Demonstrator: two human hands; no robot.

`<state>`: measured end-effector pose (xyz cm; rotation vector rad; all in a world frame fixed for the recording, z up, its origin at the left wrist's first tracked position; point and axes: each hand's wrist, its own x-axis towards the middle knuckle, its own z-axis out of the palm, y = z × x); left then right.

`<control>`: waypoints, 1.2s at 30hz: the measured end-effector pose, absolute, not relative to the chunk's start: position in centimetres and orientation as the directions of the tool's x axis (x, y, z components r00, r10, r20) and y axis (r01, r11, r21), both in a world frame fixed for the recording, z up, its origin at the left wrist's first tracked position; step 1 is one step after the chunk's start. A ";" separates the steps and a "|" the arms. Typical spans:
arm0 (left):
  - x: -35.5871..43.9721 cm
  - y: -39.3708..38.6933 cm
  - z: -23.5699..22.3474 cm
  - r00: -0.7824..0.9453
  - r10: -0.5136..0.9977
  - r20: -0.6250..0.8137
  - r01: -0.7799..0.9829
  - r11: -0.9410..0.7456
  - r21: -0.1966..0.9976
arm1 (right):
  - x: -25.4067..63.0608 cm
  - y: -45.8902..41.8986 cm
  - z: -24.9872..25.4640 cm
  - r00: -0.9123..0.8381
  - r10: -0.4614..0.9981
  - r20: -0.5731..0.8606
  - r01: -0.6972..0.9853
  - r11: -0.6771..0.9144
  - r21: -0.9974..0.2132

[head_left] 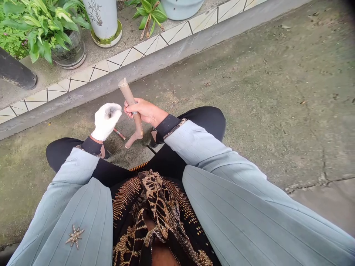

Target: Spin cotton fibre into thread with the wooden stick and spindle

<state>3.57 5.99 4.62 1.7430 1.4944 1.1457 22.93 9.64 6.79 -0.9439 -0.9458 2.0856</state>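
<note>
My right hand point(144, 110), bare, is wrapped round the middle of a bent wooden stick point(127, 91). The stick's thicker straight end points up and away from me. Its lower end point(134, 139) crooks toward the left. A thin, pale wire or string is wound round the stick at my fingers, and a loose loop hangs below them. Just to the left, my left hand point(107, 119) wears a white glove. Its thumb and fingers pinch together near the wire's free end; the exact grip is too small to see. Beneath it lies a thin reddish rod point(119, 133).
Concrete ground point(263, 99) surrounds my bent knees. Ahead runs a low tiled ledge point(144, 50) carrying a glass pot with a leafy plant point(50, 29), a white pot point(104, 18) on a saucer and a pale blue pot point(181, 8). A dark post point(18, 70) stands at left.
</note>
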 end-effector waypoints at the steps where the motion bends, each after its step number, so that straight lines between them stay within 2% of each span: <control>1: 3.4 6.0 4.4 0.032 0.961 0.276 0.517 -0.252 0.818 | 23.0 9.6 6.8 -0.538 0.774 -0.333 -0.256 -0.527 -0.811; 11: 3.3 5.6 4.8 0.179 0.870 0.459 0.707 -0.438 0.555 | 22.4 9.4 6.7 -0.403 0.896 -0.189 -0.188 -0.283 -0.941; 15: 3.3 5.7 4.8 0.223 0.874 0.432 0.764 -0.432 0.480 | 22.3 9.2 6.7 -0.351 0.931 -0.098 -0.070 -0.130 -0.989; 18: 3.5 5.7 4.9 0.199 0.904 0.379 0.797 -0.374 0.474 | 22.3 9.2 6.8 -0.328 0.944 -0.025 0.034 -0.014 -0.999; 22: 4.4 5.3 5.4 0.087 0.942 0.326 0.770 -0.271 0.578 | 22.2 9.6 6.5 -0.320 0.946 0.041 0.178 0.103 -0.979; 24: 5.1 5.0 5.7 -0.016 0.965 0.262 0.710 -0.174 0.682 | 22.2 9.8 6.1 -0.323 0.944 0.072 0.243 0.157 -0.957; 26: 6.0 4.7 6.0 -0.118 0.984 0.134 0.567 -0.044 0.823 | 22.2 9.9 5.9 -0.324 0.940 0.108 0.293 0.208 -0.933; 29: 7.1 4.7 6.6 -0.179 0.973 -0.148 0.172 0.179 0.969 | 22.3 9.8 5.8 -0.336 0.928 0.164 0.341 0.282 -0.897; 32: 7.4 5.1 7.3 -0.021 0.909 -0.417 -0.194 0.405 0.893 | 22.3 9.7 5.8 -0.365 0.906 0.212 0.359 0.348 -0.866; 34: 7.3 5.4 7.6 0.113 0.857 -0.502 -0.284 0.512 0.810 | 22.4 9.9 5.7 -0.381 0.900 0.213 0.360 0.357 -0.862; 36: 7.0 5.5 7.5 0.129 0.872 -0.472 -0.272 0.489 0.829 | 22.6 10.2 5.6 -0.370 0.913 0.174 0.367 0.315 -0.875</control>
